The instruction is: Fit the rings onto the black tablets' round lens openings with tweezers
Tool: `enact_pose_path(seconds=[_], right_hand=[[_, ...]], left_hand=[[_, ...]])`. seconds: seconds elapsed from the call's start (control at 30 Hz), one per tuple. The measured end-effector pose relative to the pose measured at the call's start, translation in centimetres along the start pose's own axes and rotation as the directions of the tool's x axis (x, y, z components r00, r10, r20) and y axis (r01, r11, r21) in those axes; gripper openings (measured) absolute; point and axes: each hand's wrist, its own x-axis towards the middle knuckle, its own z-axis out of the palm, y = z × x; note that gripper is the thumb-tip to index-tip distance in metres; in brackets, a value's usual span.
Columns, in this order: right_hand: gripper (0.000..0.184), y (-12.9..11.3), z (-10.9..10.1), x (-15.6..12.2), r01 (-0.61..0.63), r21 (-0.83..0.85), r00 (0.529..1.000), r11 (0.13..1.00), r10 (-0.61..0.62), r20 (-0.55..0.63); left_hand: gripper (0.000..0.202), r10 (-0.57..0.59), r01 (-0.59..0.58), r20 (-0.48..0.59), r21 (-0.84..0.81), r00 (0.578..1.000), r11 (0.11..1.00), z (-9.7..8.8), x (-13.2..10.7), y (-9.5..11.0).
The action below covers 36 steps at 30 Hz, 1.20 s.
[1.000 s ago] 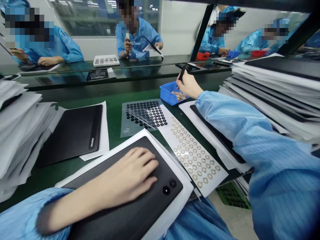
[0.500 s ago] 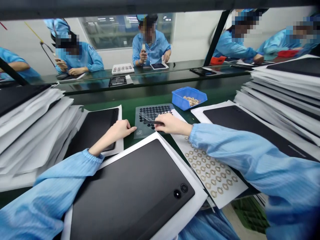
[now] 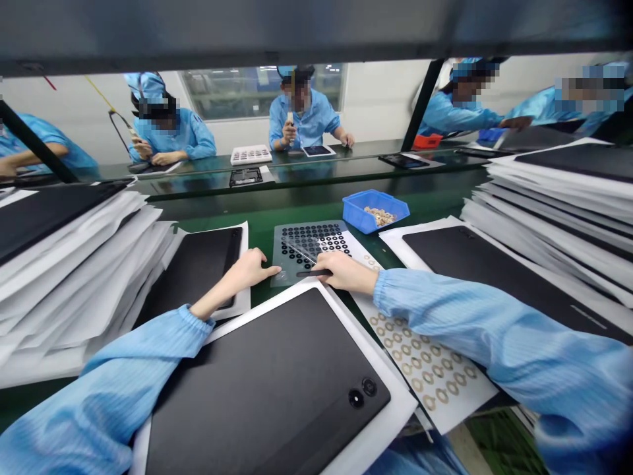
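Observation:
My right hand [image 3: 342, 269] is closed around slim black tweezers [image 3: 315, 272], low over the near side of a translucent sheet [image 3: 281, 260] of black ring stickers. A clear film edge slants over the stickers beside it; whether my fingers hold it too, I cannot tell. My left hand [image 3: 251, 270] has its thumb stretched to the sheet's near left corner, its other fingers loosely bent and holding nothing. In front of me a black tablet back cover [image 3: 247, 376] lies on white paper, its two round camera rings [image 3: 362, 392] at the lower right.
Beneath my right forearm lies a white sheet of tan rings [image 3: 429, 369]. A blue bin [image 3: 374, 211] holds small brass-coloured parts. More covers lie at left [image 3: 190, 264] and right [image 3: 494, 270]. Tall stacks of paper-interleaved covers flank me [image 3: 89, 264], [image 3: 544, 224]. Co-workers sit opposite.
The view has tilted up, so everything sits lower. My right hand and the tweezers have come nearer to me, toward the sticker sheet's near edge. My left thumb stays by the corner.

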Motion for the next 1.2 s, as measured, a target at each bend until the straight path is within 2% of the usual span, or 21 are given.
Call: enact_pose_path(seconds=[0.2,0.4,0.53,0.6,0.73,0.83,0.9,1.0,1.2], right_hand=[[0.012,0.6,0.2,0.8,-0.082,0.015,0.994,0.997,0.083,-0.07],[0.013,0.1,0.9,0.7,-0.168,0.043,0.979,0.985,0.171,-0.114],[0.016,0.4,-0.3,0.2,-0.287,0.037,0.944,0.957,0.289,-0.158],[0.018,1.6,-1.5,-0.3,-0.412,0.04,0.891,0.91,0.412,-0.192],[0.031,5.2,-3.2,-1.5,-0.659,0.07,0.721,0.749,0.656,-0.223],[0.034,7.1,-3.3,-1.9,-0.747,0.096,0.63,0.658,0.746,-0.213],[0.034,7.5,-3.1,-1.6,-0.77,0.115,0.598,0.627,0.773,-0.211],[0.032,7.1,-3.0,-0.8,-0.763,0.139,0.598,0.631,0.771,-0.221],[0.03,6.1,-4.8,1.8,-0.631,0.184,0.686,0.754,0.653,-0.321]], left_hand=[[0.041,-0.063,0.066,-0.083,0.042,0.995,0.997,1.4,1.0,0.3],[0.045,-0.045,0.049,-0.101,0.039,0.994,0.998,1.6,0.9,0.2],[0.05,-0.025,0.028,-0.102,0.029,0.994,0.999,1.7,0.8,0.1],[0.05,-0.023,0.025,-0.096,0.025,0.995,0.999,1.7,1.0,0.1],[0.05,-0.024,0.026,-0.081,0.025,0.996,0.999,1.8,1.3,0.0],[0.051,-0.025,0.028,-0.074,0.03,0.997,0.999,1.8,1.4,0.1],[0.049,-0.025,0.027,-0.068,0.035,0.997,0.999,1.8,1.3,0.1],[0.047,-0.029,0.031,-0.056,0.038,0.998,0.999,1.7,1.1,0.3],[0.044,-0.043,0.043,-0.066,0.006,0.997,0.999,1.7,1.0,0.3]])
